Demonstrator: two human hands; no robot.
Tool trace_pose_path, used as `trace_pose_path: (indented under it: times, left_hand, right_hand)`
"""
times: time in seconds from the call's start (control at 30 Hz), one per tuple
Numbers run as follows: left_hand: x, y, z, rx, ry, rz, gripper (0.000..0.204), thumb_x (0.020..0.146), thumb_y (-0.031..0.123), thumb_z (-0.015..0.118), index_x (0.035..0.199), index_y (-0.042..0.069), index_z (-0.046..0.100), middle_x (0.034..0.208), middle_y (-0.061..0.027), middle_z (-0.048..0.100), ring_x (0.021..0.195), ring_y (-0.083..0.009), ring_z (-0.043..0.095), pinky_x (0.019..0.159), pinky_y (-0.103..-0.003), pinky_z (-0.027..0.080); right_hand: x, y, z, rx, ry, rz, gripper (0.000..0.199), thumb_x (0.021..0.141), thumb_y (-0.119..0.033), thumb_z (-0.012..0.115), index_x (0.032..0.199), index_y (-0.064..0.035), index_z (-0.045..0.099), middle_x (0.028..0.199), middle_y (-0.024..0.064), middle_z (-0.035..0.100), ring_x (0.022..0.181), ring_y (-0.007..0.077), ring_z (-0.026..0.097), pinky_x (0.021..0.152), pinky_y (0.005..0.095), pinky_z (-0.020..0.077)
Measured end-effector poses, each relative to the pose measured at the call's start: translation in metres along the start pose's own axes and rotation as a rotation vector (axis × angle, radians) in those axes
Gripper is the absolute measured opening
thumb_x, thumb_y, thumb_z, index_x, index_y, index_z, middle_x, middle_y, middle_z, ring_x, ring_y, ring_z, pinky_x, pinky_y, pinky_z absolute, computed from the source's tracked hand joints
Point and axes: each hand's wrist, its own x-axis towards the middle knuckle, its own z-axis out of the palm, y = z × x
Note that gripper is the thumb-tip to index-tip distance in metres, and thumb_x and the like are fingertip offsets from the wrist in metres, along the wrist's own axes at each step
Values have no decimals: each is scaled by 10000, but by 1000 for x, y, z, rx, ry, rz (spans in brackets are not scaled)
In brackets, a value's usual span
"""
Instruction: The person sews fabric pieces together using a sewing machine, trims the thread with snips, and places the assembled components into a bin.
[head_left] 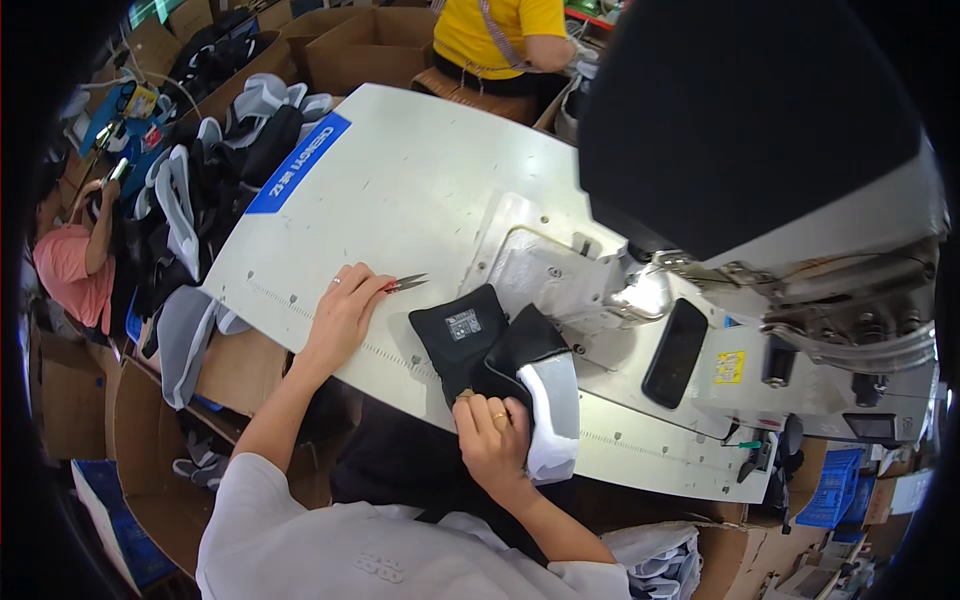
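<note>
My left hand (345,312) rests on the white tabletop, its fingers closed on a pair of red-handled thread snips (408,284) whose metal blades point right. At the table's near edge, my right hand (492,432) is closed on a sewn fabric piece (460,345). That piece has a black panel with a white printed patch and a folded-over part in black, grey and white. Its lower end hangs past the edge, and the fingertips of my right hand are partly hidden in the folds.
A sewing machine (750,130) looms over the right of the white table (400,170). A black phone (675,352) lies beside its base. Grey and black fabric pieces (180,215) are heaped at left, near cardboard boxes (370,45). Two other people (500,35) are nearby.
</note>
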Motion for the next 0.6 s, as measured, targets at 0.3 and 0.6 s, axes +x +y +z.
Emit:
trace_pose_path:
  times: [0.3,0.6]
  left_hand:
    - [-54,50,-20,-88,55,-43,307,749,142,736,1042,137,647,778,-31,539,607,-199,560,564,-307,442]
    - [-54,73,-10,109,109,201,274,701,156,741,966,136,674,777,30,555,584,-116,543,505,-252,415]
  right_hand:
    - [-12,-4,8,0,-7,39,167,747,-80,662,897,-28,610,754,55,492,718,202,504,799,355,401]
    - [-10,-8,8,1,9,55,148,754,-75,652,891,-36,608,753,55,484,718,204,505,798,353,402]
